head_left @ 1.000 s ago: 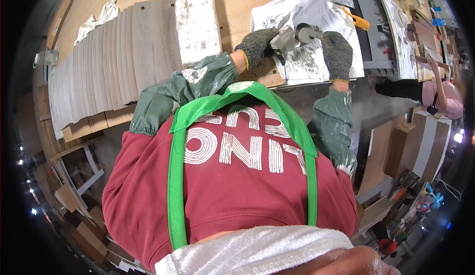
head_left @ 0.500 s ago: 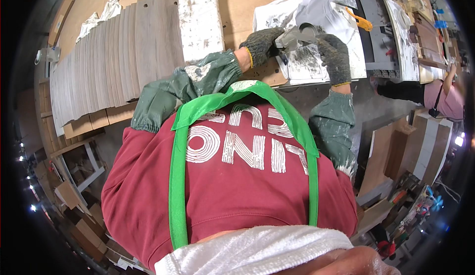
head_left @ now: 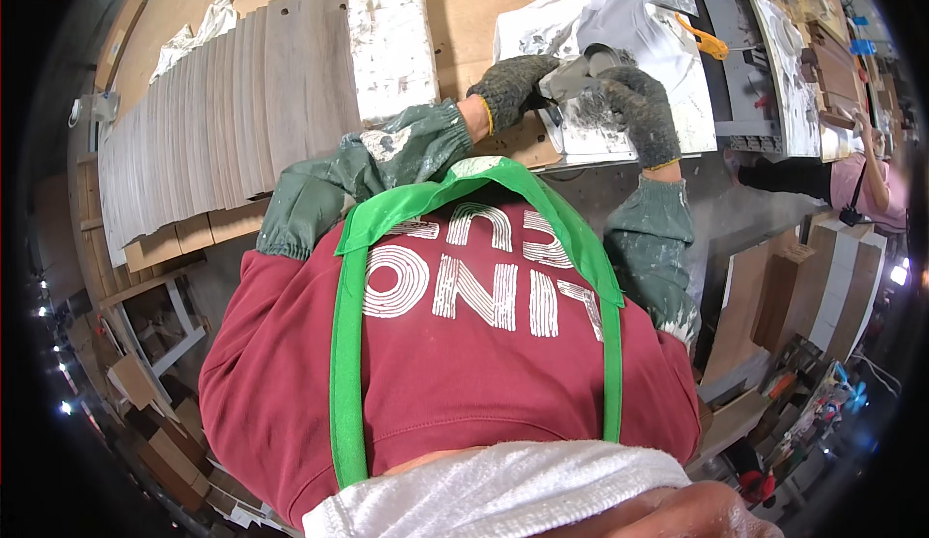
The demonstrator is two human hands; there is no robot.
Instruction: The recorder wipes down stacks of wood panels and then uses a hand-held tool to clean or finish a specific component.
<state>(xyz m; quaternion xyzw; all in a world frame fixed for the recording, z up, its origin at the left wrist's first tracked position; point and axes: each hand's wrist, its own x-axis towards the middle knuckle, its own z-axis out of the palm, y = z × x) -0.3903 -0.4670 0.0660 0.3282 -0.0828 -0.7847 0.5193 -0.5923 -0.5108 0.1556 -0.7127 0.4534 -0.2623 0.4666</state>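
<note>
My left hand (head_left: 513,88), in a dark grey knit glove with a yellow cuff, is closed on the near left end of a grey, smooth-sided piece (head_left: 567,78) whose exact kind I cannot make out. A dark, round-rimmed thing (head_left: 602,57) shows at that piece's far right end; whether they are one object is unclear. My right hand (head_left: 641,112), gloved alike, has its fingers bent inward against the near right side of the grey piece. What its fingertips hold, if anything, is hidden. Both hands are over a white sheet (head_left: 692,117) smeared with black.
Left of my hands lies a long fanned stack of grey wood-grain panels (head_left: 213,103), beside a stained white block (head_left: 392,54). An orange-handled tool (head_left: 704,43) lies at the sheet's right edge. Another person in pink (head_left: 876,185) stands at a bench on the far right.
My right hand has shifted left and its fingers have come in closer to the grey piece. My left hand has barely moved. The other person's arm has changed position.
</note>
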